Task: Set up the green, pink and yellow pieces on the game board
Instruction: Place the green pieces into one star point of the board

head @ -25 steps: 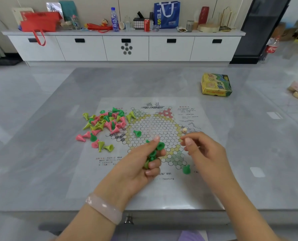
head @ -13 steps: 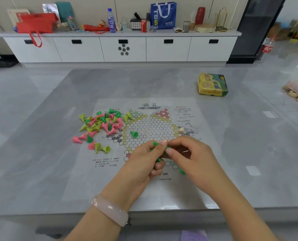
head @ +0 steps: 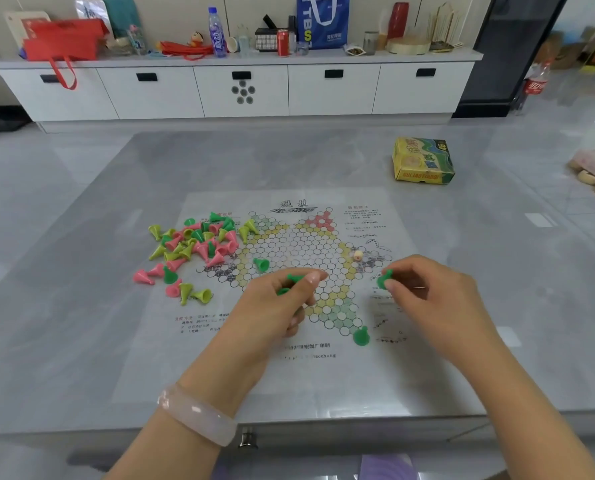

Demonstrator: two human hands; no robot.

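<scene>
A paper game board [head: 299, 258] with a hexagon-cell star lies flat on the grey table. A pile of green, pink and yellow cone pieces [head: 199, 242] lies at its left edge. One green piece [head: 361, 336] stands on the star's near tip, and another green piece [head: 261, 265] lies on the board's left part. My left hand [head: 278, 306] grips a few green pieces [head: 294, 279] over the board's centre. My right hand [head: 431, 299] pinches a single green piece [head: 383, 279] above the board's right side.
A small beige die [head: 358, 256] sits on the board's right part. A yellow-green game box [head: 422, 160] rests on the table at the far right. A white cabinet [head: 244, 91] with bags, bottles and cans runs along the back wall.
My hands met over the board, and my right hand took one green piece from my left hand. My right hand then drew away to the right with that piece.
</scene>
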